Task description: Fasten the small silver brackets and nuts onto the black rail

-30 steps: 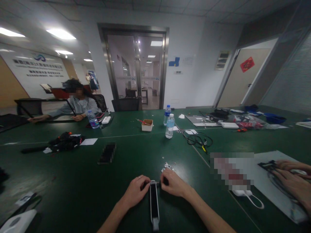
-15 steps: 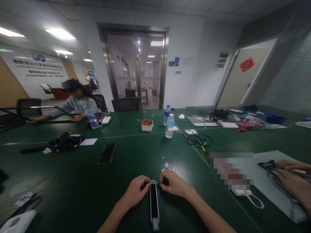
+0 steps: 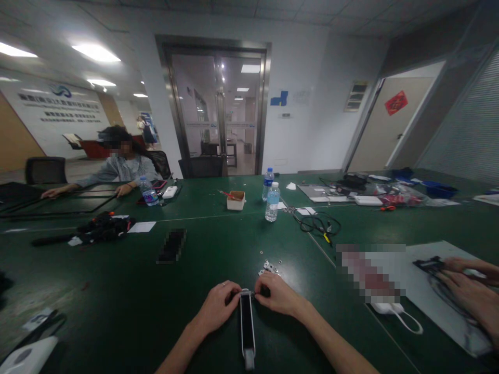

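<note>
A long, narrow white-edged device with a black middle [image 3: 247,324] lies on the green table, its long side pointing toward me. My left hand [image 3: 218,305] pinches the left corner of its far end, thumb and forefinger pressed together. At the right corner of the same end, my right hand [image 3: 278,293] has thumb and fingertips closed around a small metal part [image 3: 252,294]. That part is mostly hidden by the fingers, so its exact kind is unclear. Just beyond my right hand lies a little heap of small metal pieces [image 3: 268,267], with loose rings near it.
Two water bottles [image 3: 272,202] and a small box [image 3: 236,201] stand farther back. Black cables [image 3: 317,223] lie right of them. A co-worker's hands [image 3: 468,280] work over a pale board [image 3: 444,306] at right. Another person at left holds a black frame [image 3: 74,200].
My right fingertips have shifted slightly left, closer to the device. My left hand stays put. At left, the other person has lowered the black frame onto the table.
</note>
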`<state>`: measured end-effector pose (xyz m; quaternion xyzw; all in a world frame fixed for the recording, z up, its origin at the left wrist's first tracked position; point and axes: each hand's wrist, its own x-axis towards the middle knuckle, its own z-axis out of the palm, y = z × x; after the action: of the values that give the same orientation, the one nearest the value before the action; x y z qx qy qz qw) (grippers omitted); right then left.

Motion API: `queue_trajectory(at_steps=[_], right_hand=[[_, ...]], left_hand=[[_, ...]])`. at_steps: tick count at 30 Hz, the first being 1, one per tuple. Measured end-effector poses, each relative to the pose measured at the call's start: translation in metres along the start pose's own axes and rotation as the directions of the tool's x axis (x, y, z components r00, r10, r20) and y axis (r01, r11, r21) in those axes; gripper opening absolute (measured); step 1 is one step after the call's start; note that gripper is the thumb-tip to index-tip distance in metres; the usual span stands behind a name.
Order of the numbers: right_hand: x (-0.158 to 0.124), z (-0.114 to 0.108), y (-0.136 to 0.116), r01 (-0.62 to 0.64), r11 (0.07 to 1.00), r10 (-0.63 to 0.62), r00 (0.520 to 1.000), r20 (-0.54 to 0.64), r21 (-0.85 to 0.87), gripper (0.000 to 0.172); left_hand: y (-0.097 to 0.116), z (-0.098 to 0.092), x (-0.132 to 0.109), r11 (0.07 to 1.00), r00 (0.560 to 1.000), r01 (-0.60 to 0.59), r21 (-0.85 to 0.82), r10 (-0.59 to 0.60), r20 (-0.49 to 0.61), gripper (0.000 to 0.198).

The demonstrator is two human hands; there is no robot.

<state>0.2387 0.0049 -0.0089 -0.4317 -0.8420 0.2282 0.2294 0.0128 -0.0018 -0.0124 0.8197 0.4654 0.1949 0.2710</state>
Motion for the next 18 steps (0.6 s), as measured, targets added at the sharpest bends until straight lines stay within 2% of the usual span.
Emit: queue_trajectory(at_steps=[11, 18], right_hand=[[-0.001, 0.003, 0.004, -0.010, 0.995, 0.014, 0.999, 0.047, -0.101, 0.011], [0.001, 0.007, -0.008, -0.010, 0.993, 0.017, 0.998, 0.062, -0.122, 0.010]], left_hand=[[-0.002, 0.002, 0.000, 1.000, 1.000, -0.015, -0.005, 0.015, -0.002, 0.021], [-0.006, 0.004, 0.000, 1.000, 1.000, -0.009, -0.009, 0.009, -0.001, 0.019]])
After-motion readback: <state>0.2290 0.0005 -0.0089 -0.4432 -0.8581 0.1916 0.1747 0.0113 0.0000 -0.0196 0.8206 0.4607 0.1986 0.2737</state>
